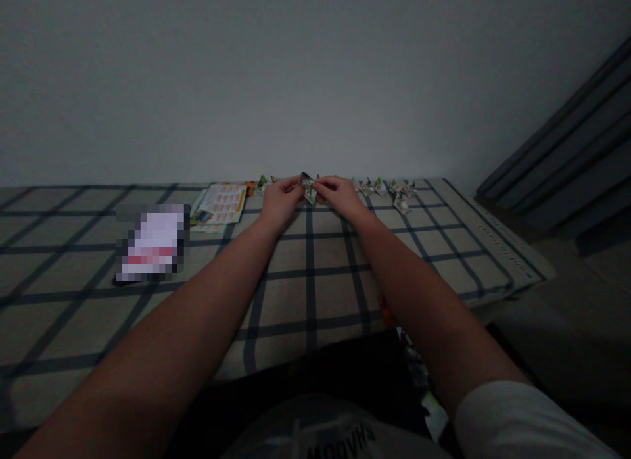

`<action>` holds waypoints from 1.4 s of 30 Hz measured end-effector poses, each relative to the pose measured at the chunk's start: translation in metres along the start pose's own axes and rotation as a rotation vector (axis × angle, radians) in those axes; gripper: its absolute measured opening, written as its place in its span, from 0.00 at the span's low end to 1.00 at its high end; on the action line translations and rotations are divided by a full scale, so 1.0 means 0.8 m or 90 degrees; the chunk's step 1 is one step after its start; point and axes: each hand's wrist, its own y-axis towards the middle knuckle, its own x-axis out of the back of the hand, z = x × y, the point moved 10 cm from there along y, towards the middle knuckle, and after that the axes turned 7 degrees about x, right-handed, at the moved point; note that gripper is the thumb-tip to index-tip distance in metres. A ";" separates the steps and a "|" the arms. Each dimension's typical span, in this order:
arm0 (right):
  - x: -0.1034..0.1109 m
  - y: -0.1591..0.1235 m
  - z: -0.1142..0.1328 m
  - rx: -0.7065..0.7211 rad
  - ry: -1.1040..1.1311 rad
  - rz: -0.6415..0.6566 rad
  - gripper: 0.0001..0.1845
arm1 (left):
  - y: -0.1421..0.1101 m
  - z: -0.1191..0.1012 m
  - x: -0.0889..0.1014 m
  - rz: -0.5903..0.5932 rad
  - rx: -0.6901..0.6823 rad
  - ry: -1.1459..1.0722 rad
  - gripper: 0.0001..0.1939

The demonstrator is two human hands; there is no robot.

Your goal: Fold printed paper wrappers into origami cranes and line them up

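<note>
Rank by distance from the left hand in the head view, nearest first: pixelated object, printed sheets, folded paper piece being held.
1. Folded paper piece: at the left hand's fingertips, on its right side.
2. Printed sheets: just left of the hand, on the checked cloth.
3. Pixelated object: farther left, closer to the person's body.

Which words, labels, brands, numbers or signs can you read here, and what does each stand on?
None reads with certainty:
Shirt: large dark letters, distorted and partly cut off.
Checked cloth, right border: lettering, blurred.
Printed sheet: rows of print, too small.
Held folded paper: print too small.
Pixelated object: nothing legible.
</note>
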 end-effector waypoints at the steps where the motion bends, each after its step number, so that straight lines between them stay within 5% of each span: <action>1: 0.001 0.000 -0.003 -0.009 0.001 -0.004 0.16 | 0.000 0.001 -0.001 0.003 -0.001 0.004 0.16; 17: 0.002 -0.003 -0.001 -0.079 -0.088 -0.024 0.03 | -0.004 -0.006 -0.009 -0.002 -0.038 0.218 0.13; 33: -0.001 -0.002 -0.030 -0.130 -0.028 -0.018 0.11 | 0.001 0.004 -0.014 0.005 -0.008 0.147 0.13; 42: -0.002 -0.007 -0.020 -0.111 -0.022 -0.006 0.12 | 0.009 0.025 -0.009 0.020 0.032 0.101 0.14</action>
